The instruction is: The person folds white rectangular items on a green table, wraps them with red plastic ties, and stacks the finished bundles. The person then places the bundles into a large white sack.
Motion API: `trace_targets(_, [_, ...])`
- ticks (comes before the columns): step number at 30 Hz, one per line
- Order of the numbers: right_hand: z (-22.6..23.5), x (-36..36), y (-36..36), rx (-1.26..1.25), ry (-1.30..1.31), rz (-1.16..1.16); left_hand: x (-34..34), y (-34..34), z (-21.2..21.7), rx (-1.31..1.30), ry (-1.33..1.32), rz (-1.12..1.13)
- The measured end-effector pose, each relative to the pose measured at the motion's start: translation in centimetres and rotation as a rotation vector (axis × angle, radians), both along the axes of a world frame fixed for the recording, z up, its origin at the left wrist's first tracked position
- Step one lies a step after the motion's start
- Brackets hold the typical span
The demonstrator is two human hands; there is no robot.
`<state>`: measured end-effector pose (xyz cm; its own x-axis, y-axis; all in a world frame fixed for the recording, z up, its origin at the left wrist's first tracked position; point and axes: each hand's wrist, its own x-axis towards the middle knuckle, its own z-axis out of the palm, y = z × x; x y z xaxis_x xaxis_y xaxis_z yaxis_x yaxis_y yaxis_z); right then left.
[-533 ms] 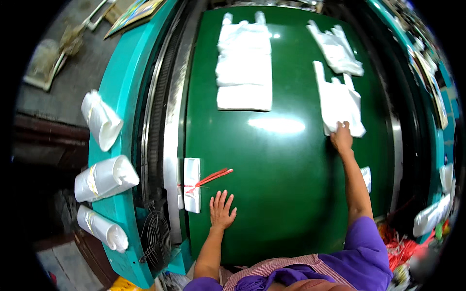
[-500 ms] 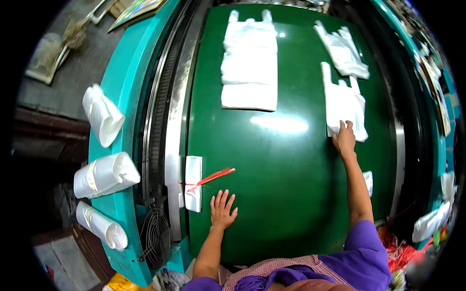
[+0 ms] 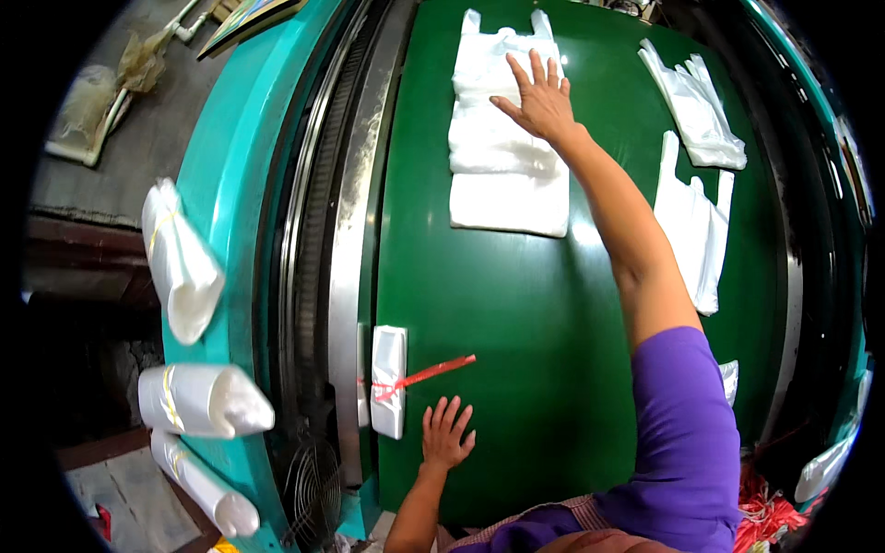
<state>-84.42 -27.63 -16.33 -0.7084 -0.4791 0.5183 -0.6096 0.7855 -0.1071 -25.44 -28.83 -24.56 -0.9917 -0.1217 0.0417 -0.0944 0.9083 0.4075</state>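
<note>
Right hand (image 3: 539, 97): arm stretched far forward across the green counter (image 3: 516, 304), palm down, fingers spread and flat on the upper part of a stack of white plastic carrier bags (image 3: 507, 157). Nothing is gripped; the hand lies open on the stack.

Stack of white plastic carrier bags: lies flat at the far middle of the counter, handles pointing away from the person, lower edge toward the person.

Left hand (image 3: 445, 435): open, fingers spread, pressed flat on the bare green surface near the person's edge. It holds nothing.

Small white folded bundle (image 3: 388, 380): at the counter's left edge, just left of the left hand, tied with a red strip (image 3: 426, 373) whose loose end runs out to the right above the fingers. Whether the fingers touch the strip cannot be told.

Two further white bags: one (image 3: 693, 101) at the far right, one (image 3: 693, 226) right of the outstretched forearm, both flat on the counter.

Teal machine frame (image 3: 230, 184): left of the counter, carrying three rolled white bag bundles (image 3: 180, 263) tied with yellow bands.

Purple sleeve (image 3: 682, 433): covers the right upper arm.
</note>
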Motion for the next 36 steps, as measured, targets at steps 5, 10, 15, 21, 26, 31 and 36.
trace_targets(5, [-1.0, 0.4, -1.2, 0.512, -0.401, 0.087, 1.1, 0.3, -0.7, -0.014, -0.01, 0.041])
trace_targets(10, [0.6, 4.6, 1.3, 0.644, -0.518, 0.208, 0.9, 0.3, -0.1, -0.019, 0.008, 0.023])
trace_targets(15, [-0.2, 16.6, 8.0, 0.635, -0.568, 0.29, 0.1, 0.1, -0.1, 0.004, 0.07, 0.0])
trace_targets(21, [-3.9, 36.6, 16.0, 0.47, -0.673, 0.172, 1.6, -1.3, -0.6, 0.329, 0.209, 0.0])
trace_targets(26, [-3.4, 49.2, 20.6, 0.053, -1.08, -0.088, 1.5, 1.4, 2.8, 0.886, 0.113, 0.458])
trace_targets(31, [-4.8, 50.4, 21.0, -0.247, -1.054, -0.333, -10.9, 0.8, 3.6, 0.643, 0.059, 0.124])
trace_targets(36, [-4.5, 40.6, 20.7, -1.103, -1.217, -0.584, -20.4, 3.5, 9.3, 0.814, 0.467, -0.055])
